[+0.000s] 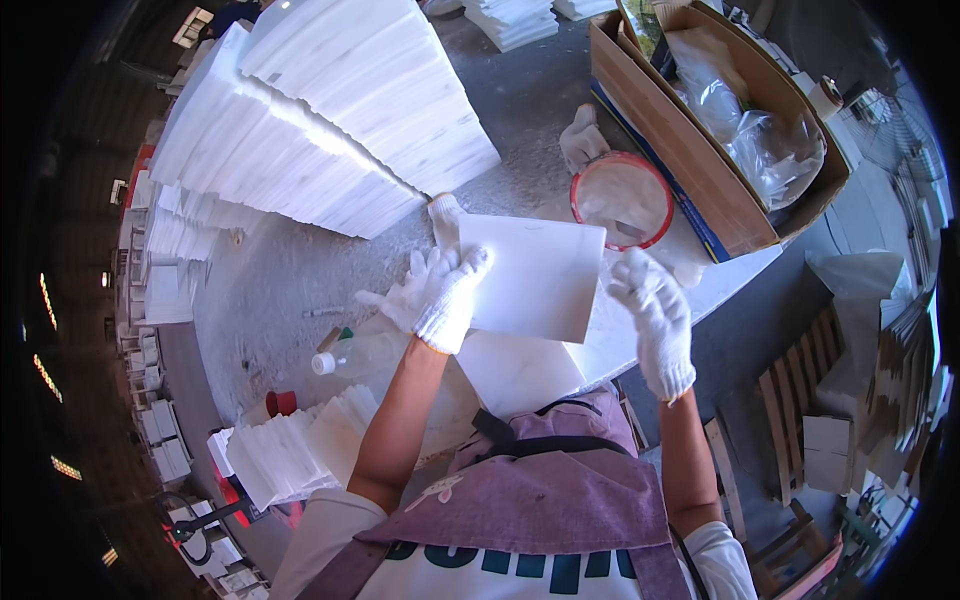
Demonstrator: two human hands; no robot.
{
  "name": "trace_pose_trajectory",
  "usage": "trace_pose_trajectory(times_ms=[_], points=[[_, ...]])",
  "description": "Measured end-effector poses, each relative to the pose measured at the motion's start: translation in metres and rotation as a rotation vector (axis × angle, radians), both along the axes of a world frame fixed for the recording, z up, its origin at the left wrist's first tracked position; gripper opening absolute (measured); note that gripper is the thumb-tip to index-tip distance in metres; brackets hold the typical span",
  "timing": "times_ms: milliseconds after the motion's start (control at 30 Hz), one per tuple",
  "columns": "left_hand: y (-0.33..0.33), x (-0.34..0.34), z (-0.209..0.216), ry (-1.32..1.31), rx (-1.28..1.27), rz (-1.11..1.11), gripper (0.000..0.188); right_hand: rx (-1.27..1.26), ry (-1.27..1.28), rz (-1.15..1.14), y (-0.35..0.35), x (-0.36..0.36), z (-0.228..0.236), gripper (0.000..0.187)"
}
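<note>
A square white stone tile point(535, 277) is held up over the table by its left edge. My left hand point(455, 300), in a white knit glove, is closed on that edge with the thumb lying over the face. Just off the tile's right edge is my right hand point(655, 315), gloved too. Its fingers are curled in, and whatever they may hold is hidden. Beneath the held tile, another white tile point(515, 363) lies flat at the table's near edge. Loose white gloves point(400, 290) lie beside my left hand.
Tall stacks of white tiles point(370, 90) stand far left, with a smaller stack point(290, 455) near left. A clear bottle point(355, 355) lies on the dusty table point(270, 310). Far right are a red-rimmed round container point(665, 205) and a cardboard box point(680, 140) of plastic bags. Wooden pallets point(800, 390) stand at right.
</note>
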State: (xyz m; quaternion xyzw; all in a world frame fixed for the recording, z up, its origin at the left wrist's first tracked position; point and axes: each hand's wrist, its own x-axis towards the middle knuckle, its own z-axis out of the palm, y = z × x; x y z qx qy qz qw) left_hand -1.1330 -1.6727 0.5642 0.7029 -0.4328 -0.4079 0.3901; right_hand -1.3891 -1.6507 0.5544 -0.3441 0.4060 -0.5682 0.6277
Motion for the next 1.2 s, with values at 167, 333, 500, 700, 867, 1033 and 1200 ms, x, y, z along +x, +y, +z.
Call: trace_pose_trajectory(times_ms=[167, 333, 500, 700, 867, 1033, 1200], points=[[-0.009, 0.018, -0.015, 0.421, 0.027, 0.123, 0.023, 0.214, 0.207, 0.035, -0.029, -0.012, -0.042, 0.031], [-0.014, 0.019, -0.014, 0.382, 0.060, 0.197, 0.026, 0.165, 0.470, -0.155, -0.075, -0.015, -0.071, 0.022], [-0.021, 0.037, -0.023, 0.499, -0.081, 0.216, 0.028, 0.168, 0.607, -0.238, -0.100, -0.029, -0.057, 0.022], [-0.042, 0.036, -0.016, 0.650, -0.122, 0.274, 0.029, 0.042, 0.940, -0.179, -0.079, -0.013, -0.029, 0.023], [-0.051, 0.035, -0.026, 0.632, -0.119, 0.246, 0.032, -0.018, 1.154, -0.217, -0.084, -0.010, -0.046, 0.025], [-0.060, 0.037, -0.042, 0.583, -0.053, 0.263, 0.032, 0.007, 1.255, -0.215, -0.095, -0.001, -0.052, 0.024], [-0.066, 0.031, -0.041, 0.581, -0.043, 0.256, 0.031, -0.008, 1.214, -0.231, -0.101, 0.001, -0.068, 0.024]])
